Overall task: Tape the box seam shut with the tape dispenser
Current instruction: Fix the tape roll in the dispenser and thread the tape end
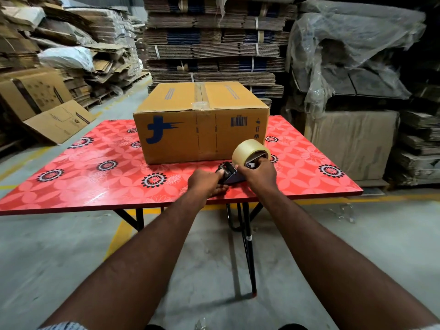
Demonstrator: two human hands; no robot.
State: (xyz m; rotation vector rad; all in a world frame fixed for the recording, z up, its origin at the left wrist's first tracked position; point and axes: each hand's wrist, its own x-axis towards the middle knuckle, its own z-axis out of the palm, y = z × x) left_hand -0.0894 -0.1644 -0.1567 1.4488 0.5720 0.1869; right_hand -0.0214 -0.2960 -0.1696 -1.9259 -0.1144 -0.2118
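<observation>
A brown cardboard box (190, 120) with blue print stands on the red flowered table (95, 172). Clear tape runs along its top centre seam (201, 95) and folds a short way down the front face. Just in front of the box's right corner sits the tape dispenser (234, 173), dark-bodied, with a roll of clear tape (247, 150) on it. My right hand (258, 173) grips the dispenser beside the roll. My left hand (206, 183) pinches the dispenser's front roller end, its fingers resting on the table.
Stacks of flattened cardboard (214, 44) rise behind the table. Loose cartons (45, 103) lean at the left, and plastic-wrapped pallets (352, 67) stand at the right. The table's near edge (166, 206) is close to my hands, on black folding legs (248, 246) over a concrete floor.
</observation>
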